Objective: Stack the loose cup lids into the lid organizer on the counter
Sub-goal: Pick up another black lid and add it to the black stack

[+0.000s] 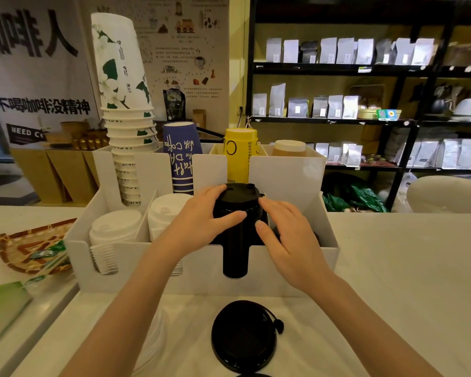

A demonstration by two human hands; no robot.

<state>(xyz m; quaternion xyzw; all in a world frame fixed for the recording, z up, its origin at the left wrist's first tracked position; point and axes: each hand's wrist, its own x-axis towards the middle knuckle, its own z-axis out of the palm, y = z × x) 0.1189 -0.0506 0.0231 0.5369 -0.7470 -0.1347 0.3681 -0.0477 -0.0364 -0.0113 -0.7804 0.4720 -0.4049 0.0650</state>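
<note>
A white lid organizer [288, 270] stands on the counter with slotted front compartments. My left hand [201, 216] grips the left side of a stack of black lids [235, 200] sitting in the third compartment. My right hand [286, 232] rests on the right side of the same stack, fingers spread against it. White lids [112, 227] fill the first compartment and more white lids [169, 210] fill the second. A loose black lid [242, 336] lies on the counter in front of the organizer. A pile of loose white lids [152, 341] lies left of it, partly behind my left forearm.
Paper cup stacks stand in the organizer's back row: white floral [123, 110], blue [181, 159], yellow [238, 153], brown [288, 148]. A woven tray [30, 246] with packets sits at the left. Dark shelves [365, 118] with bags are behind the counter.
</note>
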